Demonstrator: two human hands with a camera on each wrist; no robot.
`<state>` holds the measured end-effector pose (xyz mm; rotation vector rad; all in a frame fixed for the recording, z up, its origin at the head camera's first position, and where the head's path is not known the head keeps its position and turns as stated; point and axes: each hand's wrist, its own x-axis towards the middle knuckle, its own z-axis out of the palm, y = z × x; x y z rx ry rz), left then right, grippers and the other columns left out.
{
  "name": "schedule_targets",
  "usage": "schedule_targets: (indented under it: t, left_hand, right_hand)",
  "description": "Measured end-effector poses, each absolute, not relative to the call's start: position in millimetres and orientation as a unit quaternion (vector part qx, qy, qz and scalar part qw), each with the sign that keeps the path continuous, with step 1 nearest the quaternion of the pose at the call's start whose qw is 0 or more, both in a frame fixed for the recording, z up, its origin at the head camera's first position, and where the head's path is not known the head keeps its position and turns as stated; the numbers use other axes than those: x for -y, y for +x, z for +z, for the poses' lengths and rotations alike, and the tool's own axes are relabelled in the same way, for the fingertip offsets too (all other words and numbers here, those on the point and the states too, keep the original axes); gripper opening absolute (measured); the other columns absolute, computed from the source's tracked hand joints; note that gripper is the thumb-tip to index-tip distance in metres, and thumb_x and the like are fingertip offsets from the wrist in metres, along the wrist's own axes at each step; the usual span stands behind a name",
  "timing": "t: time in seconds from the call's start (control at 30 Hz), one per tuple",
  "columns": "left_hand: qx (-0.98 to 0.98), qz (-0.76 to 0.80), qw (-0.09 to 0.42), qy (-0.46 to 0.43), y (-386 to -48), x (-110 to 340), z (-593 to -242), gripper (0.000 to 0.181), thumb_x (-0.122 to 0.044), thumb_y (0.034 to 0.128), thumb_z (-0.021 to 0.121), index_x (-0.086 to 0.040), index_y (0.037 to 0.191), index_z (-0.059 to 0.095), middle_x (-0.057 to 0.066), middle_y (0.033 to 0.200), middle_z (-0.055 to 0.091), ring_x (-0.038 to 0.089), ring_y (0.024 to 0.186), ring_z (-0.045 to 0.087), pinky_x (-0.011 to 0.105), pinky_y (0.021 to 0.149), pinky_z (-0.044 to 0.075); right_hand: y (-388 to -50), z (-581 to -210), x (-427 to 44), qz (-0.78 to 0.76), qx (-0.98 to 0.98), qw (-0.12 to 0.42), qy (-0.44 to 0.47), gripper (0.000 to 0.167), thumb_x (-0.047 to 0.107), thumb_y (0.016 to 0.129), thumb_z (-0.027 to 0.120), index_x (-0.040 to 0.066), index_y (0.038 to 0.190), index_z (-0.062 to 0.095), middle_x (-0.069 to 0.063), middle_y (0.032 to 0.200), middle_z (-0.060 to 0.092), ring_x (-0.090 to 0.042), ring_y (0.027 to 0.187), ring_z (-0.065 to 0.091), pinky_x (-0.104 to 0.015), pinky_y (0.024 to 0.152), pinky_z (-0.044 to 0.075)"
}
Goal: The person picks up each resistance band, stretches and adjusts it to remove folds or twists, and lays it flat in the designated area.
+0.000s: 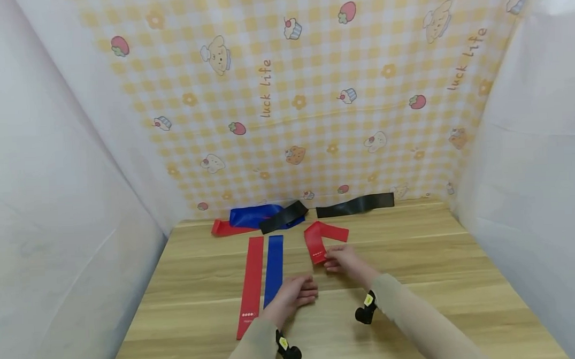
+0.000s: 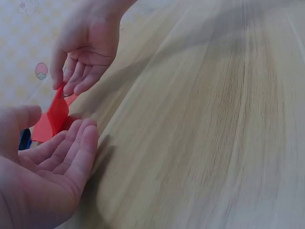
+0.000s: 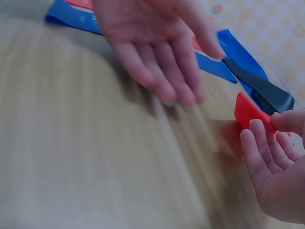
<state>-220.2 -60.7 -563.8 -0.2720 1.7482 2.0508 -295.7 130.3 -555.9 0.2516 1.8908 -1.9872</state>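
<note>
My right hand (image 1: 344,262) pinches the near end of a folded red resistance band (image 1: 315,243) between thumb and fingers. In the right wrist view the red band's end rises off the wood beside my right fingers (image 3: 255,148). My left hand (image 1: 292,297) hovers over the table with relaxed fingers and holds nothing; in the left wrist view its palm (image 2: 43,186) is turned up near the red band (image 2: 57,112). Just left of that hand lie a flat blue band (image 1: 274,266), partly hidden by it, and a flat red band (image 1: 251,283) with white print.
Along the back edge of the wooden table (image 1: 418,302) lie a blue band (image 1: 250,216), a red band (image 1: 232,228) beneath it, a black band (image 1: 284,217) across them, and another black band (image 1: 356,205). A checked cloth (image 1: 314,130) hangs behind; white sheets (image 1: 517,153) flank the table.
</note>
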Motion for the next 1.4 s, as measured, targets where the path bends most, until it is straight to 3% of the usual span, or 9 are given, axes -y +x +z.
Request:
schedule_targets:
  t: [0.23, 0.53, 0.93, 1.13, 1.4]
  left_hand:
    - [-0.601, 0.759, 0.227, -0.106, -222, 47, -569, 0.046, -0.024, 0.105, 0.04, 0.014, 0.129, 0.05, 0.024, 0.111, 0.066, 0.033, 0.1, 0.067, 0.04, 0.081, 0.056]
    - [-0.602, 0.759, 0.22, -0.112, -221, 39, -573, 0.048, -0.03, 0.1032, 0.047, 0.013, 0.125, 0.053, 0.019, 0.1, 0.07, 0.026, 0.088, 0.07, 0.036, 0.076, 0.057]
    - [-0.631, 0.74, 0.209, -0.102, -223, 43, -563, 0.022, -0.01, 0.1, 0.053, 0.008, 0.108, 0.062, 0.012, 0.088, 0.071, 0.019, 0.079, 0.07, 0.032, 0.073, 0.057]
    - [-0.632, 0.74, 0.212, -0.092, -225, 47, -558, 0.023, -0.012, 0.0998, 0.053, 0.007, 0.108, 0.064, 0.01, 0.088, 0.071, 0.017, 0.078, 0.069, 0.031, 0.074, 0.057]
    - [-0.625, 0.743, 0.228, -0.076, -223, 49, -543, 0.027, -0.013, 0.0999, 0.054, 0.009, 0.114, 0.061, 0.014, 0.092, 0.071, 0.017, 0.078, 0.07, 0.03, 0.075, 0.057]
  right_hand:
    - [-270, -567, -128, -0.711, -0.665, 0.198, 0.11, 0.025, 0.001, 0.092, 0.061, -0.012, 0.113, 0.058, -0.013, 0.086, 0.069, -0.017, 0.067, 0.066, -0.035, 0.068, 0.058]
    - [-248, -573, -133, -0.726, -0.65, 0.204, 0.092, 0.012, 0.0, 0.091, 0.06, -0.008, 0.1, 0.058, -0.009, 0.078, 0.065, -0.016, 0.065, 0.065, -0.032, 0.065, 0.058]
    - [-240, -572, -134, -0.741, -0.629, 0.22, 0.085, 0.015, 0.003, 0.095, 0.056, -0.008, 0.105, 0.059, -0.009, 0.081, 0.067, -0.016, 0.068, 0.066, -0.034, 0.07, 0.058]
    - [-240, -570, -136, -0.769, -0.587, 0.236, 0.091, 0.034, 0.013, 0.1, 0.048, -0.014, 0.122, 0.049, -0.015, 0.093, 0.066, -0.023, 0.081, 0.067, -0.04, 0.08, 0.056]
    - [-251, -575, -134, -0.794, -0.537, 0.258, 0.121, 0.056, 0.026, 0.105, 0.036, -0.017, 0.14, 0.028, -0.035, 0.134, 0.046, -0.04, 0.116, 0.055, -0.049, 0.1, 0.043]
